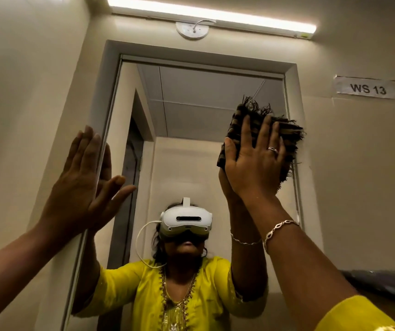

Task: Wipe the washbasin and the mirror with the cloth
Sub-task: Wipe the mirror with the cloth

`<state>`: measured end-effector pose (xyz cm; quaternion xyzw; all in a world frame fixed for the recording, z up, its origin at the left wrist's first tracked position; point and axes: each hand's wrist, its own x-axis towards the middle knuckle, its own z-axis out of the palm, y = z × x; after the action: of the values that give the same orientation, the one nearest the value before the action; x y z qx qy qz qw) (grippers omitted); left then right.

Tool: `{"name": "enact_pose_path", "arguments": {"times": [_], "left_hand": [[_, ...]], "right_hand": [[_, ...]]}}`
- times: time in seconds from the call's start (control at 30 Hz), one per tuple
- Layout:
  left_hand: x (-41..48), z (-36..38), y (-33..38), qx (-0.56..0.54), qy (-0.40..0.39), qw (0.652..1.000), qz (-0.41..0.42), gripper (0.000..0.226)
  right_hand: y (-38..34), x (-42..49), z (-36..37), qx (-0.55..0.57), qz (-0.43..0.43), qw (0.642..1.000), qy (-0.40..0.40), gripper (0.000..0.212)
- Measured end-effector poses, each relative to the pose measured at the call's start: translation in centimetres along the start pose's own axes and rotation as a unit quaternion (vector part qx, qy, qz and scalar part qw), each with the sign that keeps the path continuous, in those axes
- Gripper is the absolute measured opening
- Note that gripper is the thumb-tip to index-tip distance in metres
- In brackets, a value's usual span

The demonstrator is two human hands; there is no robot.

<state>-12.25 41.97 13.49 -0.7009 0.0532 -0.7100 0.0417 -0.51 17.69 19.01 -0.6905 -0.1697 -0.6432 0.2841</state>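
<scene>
The mirror (191, 111) fills the middle of the head view inside a pale frame (110, 96). My right hand (255, 163) presses a dark striped cloth (287, 142) with frayed edges flat against the glass at the mirror's upper right, fingers spread and straight. My left hand (84, 177) lies open with its palm on the mirror's left frame edge and its thumb out over the glass. The glass reflects a person in a yellow top wearing a white headset. The washbasin is out of view.
A lit tube light (210, 15) runs above the mirror. A paper label reading WS 13 (368, 88) is stuck on the wall to the right. Cream walls close in on the left and right. A dark pipe-like object (382, 280) crosses at lower right.
</scene>
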Motion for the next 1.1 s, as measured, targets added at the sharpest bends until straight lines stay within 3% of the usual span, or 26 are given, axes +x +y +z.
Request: {"name": "enact_pose_path", "arguments": {"times": [0.23, 0.4, 0.7, 0.8, 0.9, 1.1], "left_hand": [[-0.2, -0.8, 1.2, -0.066, -0.002, 0.998, 0.001, 0.110], [-0.3, -1.2, 1.3, -0.091, 0.000, 0.996, -0.011, 0.103], [-0.7, -0.8, 0.3, -0.161, 0.027, 0.986, -0.036, 0.092], [-0.8, -0.7, 0.1, -0.160, 0.024, 0.986, -0.046, 0.097], [-0.8, -0.7, 0.1, -0.146, 0.025, 0.988, -0.041, 0.088], [-0.5, -0.5, -0.1, -0.049, 0.031, 0.998, 0.013, 0.085]], "right_hand": [[-6.0, -1.6, 1.0, 0.017, -0.040, 0.999, -0.009, 0.065], [-10.6, -2.6, 1.8, 0.055, -0.072, 0.996, -0.003, 0.063], [-17.0, -4.2, 2.5, 0.062, -0.166, 0.980, -0.087, 0.058], [-17.4, -4.2, 2.5, 0.063, -0.178, 0.978, -0.092, 0.057], [-17.0, -4.3, 2.4, 0.070, -0.194, 0.974, -0.092, 0.056], [-14.4, -4.5, 2.1, 0.087, -0.220, 0.969, -0.067, 0.056]]}}
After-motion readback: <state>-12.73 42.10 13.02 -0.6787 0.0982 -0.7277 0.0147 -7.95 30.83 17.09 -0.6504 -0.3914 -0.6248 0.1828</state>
